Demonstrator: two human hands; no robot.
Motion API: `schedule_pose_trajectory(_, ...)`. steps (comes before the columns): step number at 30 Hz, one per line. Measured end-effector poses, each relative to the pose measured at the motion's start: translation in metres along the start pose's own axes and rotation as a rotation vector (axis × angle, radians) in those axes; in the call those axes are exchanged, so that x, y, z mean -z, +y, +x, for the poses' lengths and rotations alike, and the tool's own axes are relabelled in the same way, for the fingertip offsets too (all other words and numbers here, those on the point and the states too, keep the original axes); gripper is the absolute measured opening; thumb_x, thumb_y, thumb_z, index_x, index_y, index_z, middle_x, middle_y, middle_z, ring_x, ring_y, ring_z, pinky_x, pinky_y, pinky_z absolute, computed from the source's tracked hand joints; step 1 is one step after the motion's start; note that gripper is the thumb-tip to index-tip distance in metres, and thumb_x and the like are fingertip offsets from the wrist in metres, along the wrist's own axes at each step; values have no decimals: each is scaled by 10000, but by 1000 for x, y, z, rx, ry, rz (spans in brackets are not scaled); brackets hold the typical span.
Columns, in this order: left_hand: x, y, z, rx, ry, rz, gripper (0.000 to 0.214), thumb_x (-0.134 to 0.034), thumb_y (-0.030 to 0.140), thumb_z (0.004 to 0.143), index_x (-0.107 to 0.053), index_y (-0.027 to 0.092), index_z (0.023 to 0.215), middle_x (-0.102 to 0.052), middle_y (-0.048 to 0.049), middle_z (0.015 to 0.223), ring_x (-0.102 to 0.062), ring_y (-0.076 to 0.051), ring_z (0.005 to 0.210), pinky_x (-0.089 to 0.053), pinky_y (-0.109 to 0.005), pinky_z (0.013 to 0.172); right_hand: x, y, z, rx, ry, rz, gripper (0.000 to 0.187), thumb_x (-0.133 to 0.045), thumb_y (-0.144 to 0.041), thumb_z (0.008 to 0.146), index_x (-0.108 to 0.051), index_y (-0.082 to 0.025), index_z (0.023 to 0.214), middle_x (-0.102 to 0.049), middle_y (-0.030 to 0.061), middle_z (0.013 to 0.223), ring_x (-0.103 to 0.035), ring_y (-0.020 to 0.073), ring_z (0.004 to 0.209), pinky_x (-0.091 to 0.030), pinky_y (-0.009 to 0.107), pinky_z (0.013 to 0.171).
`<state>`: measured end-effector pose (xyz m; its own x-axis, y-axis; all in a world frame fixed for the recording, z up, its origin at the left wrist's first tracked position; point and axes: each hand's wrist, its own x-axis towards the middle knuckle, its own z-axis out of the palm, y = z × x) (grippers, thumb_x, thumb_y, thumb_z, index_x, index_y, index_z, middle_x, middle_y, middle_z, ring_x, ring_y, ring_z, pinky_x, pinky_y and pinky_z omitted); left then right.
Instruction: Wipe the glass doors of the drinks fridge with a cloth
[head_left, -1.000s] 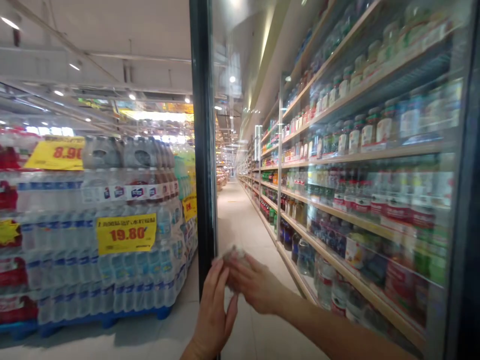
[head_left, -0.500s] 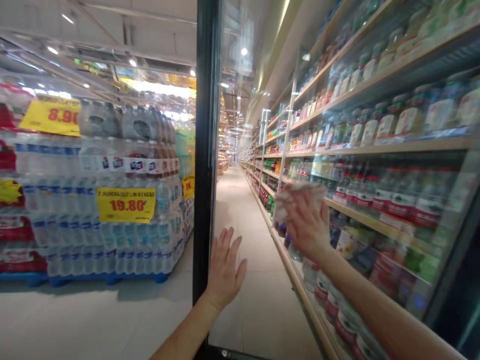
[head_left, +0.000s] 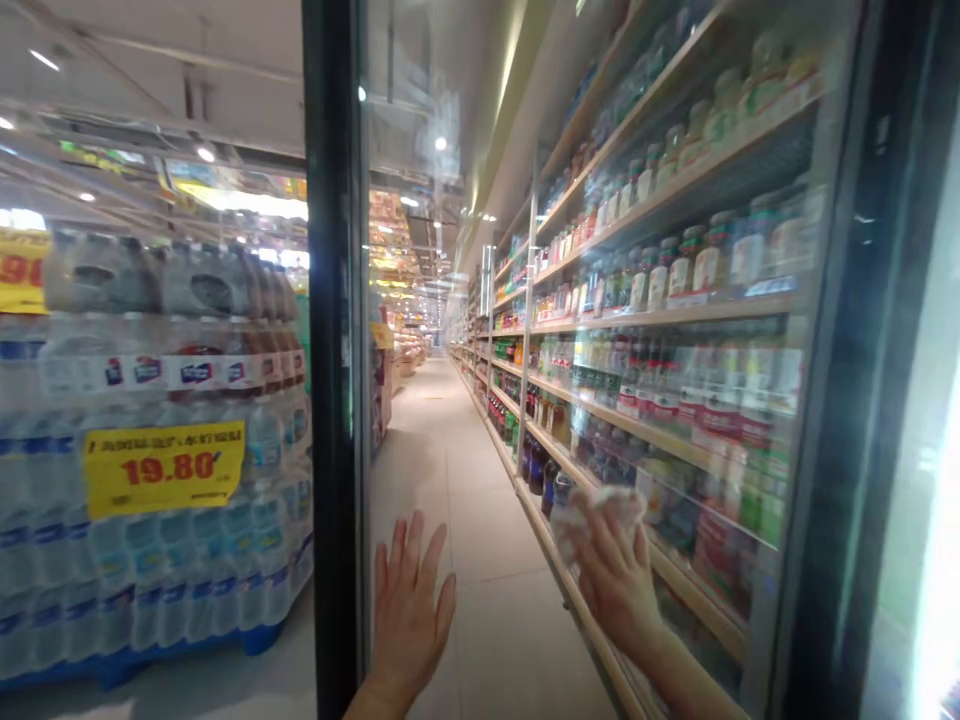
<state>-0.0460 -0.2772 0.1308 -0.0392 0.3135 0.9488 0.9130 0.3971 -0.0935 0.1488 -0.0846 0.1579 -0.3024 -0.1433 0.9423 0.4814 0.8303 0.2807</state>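
Note:
A glass door (head_left: 480,420) with a dark frame stands in front of me. My left hand (head_left: 409,605) is raised low beside the frame's left upright, palm toward the glass with fingers spread; it holds nothing. Under my right hand (head_left: 611,570), a crumpled whitish cloth (head_left: 634,505) lies against the glass and shows past the fingertips. The palm side of that hand is hidden and its outline is slightly blurred. Shelves of bottles appear behind or reflected in the pane.
The black door upright (head_left: 331,360) runs top to bottom on the left. Beyond it, shrink-wrapped bottle packs (head_left: 195,370) are stacked on a blue pallet (head_left: 180,655) with a yellow price sign (head_left: 165,468). Another dark frame (head_left: 847,360) stands at right. Pale floor tiles show through the glass.
My right hand and the cloth have moved lower on the glass. My view has shifted, so the door frame and bottle stack sit further left. My left hand stays spread at the glass.

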Motion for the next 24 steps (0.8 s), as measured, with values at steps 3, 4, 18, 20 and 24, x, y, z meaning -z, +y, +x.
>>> schedule_pose_trajectory(3, -1, 4, 2, 14, 12, -14, 710, -477, 156, 837, -122, 253, 1445, -81, -56, 1537, -85, -263, 1404, -105, -482, 1130, -1, 3, -16, 82, -65, 22, 548, -420, -137, 810, -416, -292, 1336, -485, 52, 1338, -287, 222, 1336, -164, 480, 1097)
schedule_pose_trajectory(4, -2, 5, 3, 31, 15, -21, 715, -479, 166, 839, -112, 263, 1445, -76, -59, 1537, -83, -272, 1404, -118, -504, 1123, -1, 15, -16, -23, -36, -22, 546, -420, -155, 819, -399, -274, 1352, -460, 71, 1358, -283, 242, 1337, -180, 500, 1085)
schedule_pose_trajectory(18, -9, 11, -6, -15, -24, -71, 710, -470, 180, 830, -125, 266, 1444, -90, -81, 1533, -87, -286, 1403, -209, -566, 1083, 1, 14, -79, -98, -85, -31, 659, -453, -104, 786, -315, -308, 1398, -389, 54, 1423, -330, 292, 1316, -340, 538, 1020)
schedule_pose_trajectory(20, -7, 12, -8, -34, -13, -84, 704, -473, 168, 825, -145, 261, 1442, -96, -78, 1533, -86, -276, 1404, -185, -548, 1099, 9, 43, -72, -340, 78, -142, 654, -432, -126, 820, -239, -251, 1433, -301, 102, 1467, -280, 323, 1337, -318, 596, 1006)
schedule_pose_trajectory(24, -3, 50, -2, -48, -27, -212, 660, -485, 152, 812, -232, 236, 1416, -157, -102, 1517, -160, -276, 1391, -223, -522, 1096, 6, 48, -62, -571, 223, -217, 667, -385, -158, 852, -109, -123, 1459, -197, 206, 1481, -167, 379, 1364, -327, 657, 957)
